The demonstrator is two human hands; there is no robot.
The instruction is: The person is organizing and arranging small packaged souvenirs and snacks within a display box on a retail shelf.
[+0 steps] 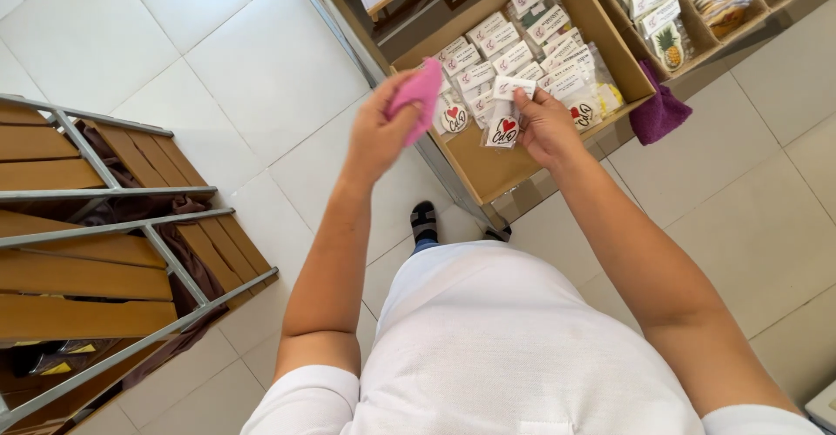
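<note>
My left hand (380, 128) holds a pink cloth (418, 94) up over the near left corner of a cardboard tray (501, 169). My right hand (542, 121) grips a small clear packet with a white header card and a red heart sticker (504, 121), lifted just above the tray. The tray holds several rows of similar packets (514, 47) with white header cards. My two hands are close together, the cloth beside the packet.
A purple cloth (659, 113) lies at the tray's right corner. A second tray (688, 17) of packets, one with a pineapple picture, stands to the right. A wood-and-metal slatted rack (104, 243) stands at left. White floor tiles lie below; my feet (424, 222) show beneath.
</note>
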